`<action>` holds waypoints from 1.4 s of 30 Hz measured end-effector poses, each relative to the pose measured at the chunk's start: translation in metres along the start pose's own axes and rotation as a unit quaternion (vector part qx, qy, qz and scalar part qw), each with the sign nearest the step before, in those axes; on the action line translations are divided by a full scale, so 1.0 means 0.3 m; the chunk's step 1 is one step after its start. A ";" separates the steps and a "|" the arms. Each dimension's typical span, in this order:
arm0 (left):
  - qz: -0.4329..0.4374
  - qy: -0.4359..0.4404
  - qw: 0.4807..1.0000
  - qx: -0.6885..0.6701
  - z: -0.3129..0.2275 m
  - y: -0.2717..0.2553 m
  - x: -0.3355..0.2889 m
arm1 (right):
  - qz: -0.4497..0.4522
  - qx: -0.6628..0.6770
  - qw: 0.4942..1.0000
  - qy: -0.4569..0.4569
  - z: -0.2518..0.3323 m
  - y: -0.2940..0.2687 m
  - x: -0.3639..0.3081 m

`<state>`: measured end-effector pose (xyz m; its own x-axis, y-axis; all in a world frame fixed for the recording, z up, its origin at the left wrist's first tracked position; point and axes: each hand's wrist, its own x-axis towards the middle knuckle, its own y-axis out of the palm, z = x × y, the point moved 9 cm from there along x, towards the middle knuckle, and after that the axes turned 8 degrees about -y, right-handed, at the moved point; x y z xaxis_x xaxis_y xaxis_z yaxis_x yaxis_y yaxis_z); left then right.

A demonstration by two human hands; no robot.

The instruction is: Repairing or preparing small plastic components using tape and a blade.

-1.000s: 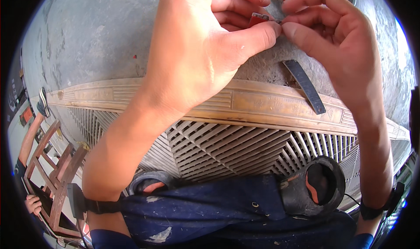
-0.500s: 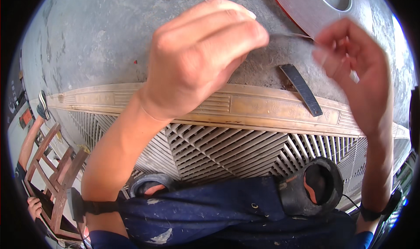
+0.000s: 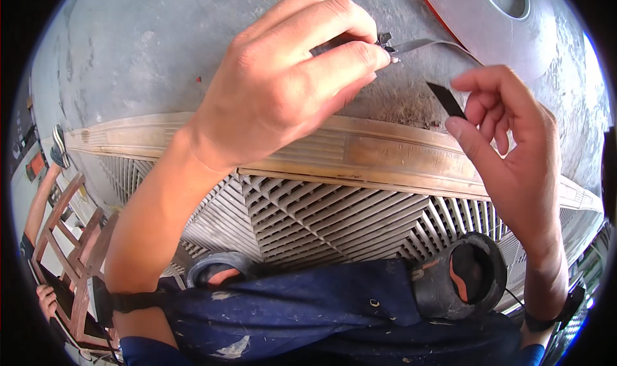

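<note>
My left hand (image 3: 289, 77) is closed in a pinch over the grey surface, gripping a small dark piece (image 3: 385, 42) whose kind I cannot make out; my fingers hide most of it. A thin grey tape strip (image 3: 427, 43) curves from beside that piece toward a big flat roll of tape (image 3: 472, 25) with a red edge. To the right, my right hand (image 3: 520, 147) has its thumb and fingers on one end of a flat black strip (image 3: 445, 99). The strip's other end points up and left, and its held end is hidden.
A brown moulded edge (image 3: 398, 154) borders the grey surface (image 3: 154, 51), with a slatted panel (image 3: 321, 215) below. Near my lap sit two dark cuffed openings with orange inside (image 3: 459, 276). At far left, another person's hand (image 3: 46, 300) rests by a reddish wooden frame (image 3: 80, 289).
The black strip, which lay across the brown edge, is now up in my right hand, which has moved lower. The dark piece at my left fingertips has come into view.
</note>
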<state>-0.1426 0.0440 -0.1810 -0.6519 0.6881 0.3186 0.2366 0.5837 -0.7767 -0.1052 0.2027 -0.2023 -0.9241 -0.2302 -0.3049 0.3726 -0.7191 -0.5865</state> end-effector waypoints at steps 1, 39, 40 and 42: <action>0.000 -0.002 1.000 -0.001 0.000 0.002 -0.002 | -0.024 -0.007 0.999 -0.033 0.020 -0.005 0.007; -0.024 0.016 0.998 0.060 -0.019 0.033 -0.041 | -0.063 -0.121 0.962 -0.235 0.106 0.078 0.077; -0.024 0.014 0.998 0.059 -0.017 0.033 -0.041 | -0.065 -0.122 0.961 -0.237 0.109 0.075 0.076; -0.024 0.011 0.998 0.057 -0.021 0.031 -0.042 | -0.061 -0.116 0.965 -0.226 0.102 0.072 0.074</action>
<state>-0.1275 0.0434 -0.1887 -0.6442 0.6707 0.3677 0.1218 0.5646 -0.8163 -0.1203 0.1619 -0.1987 -0.8851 -0.4533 0.1056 0.2189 -0.6057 -0.7650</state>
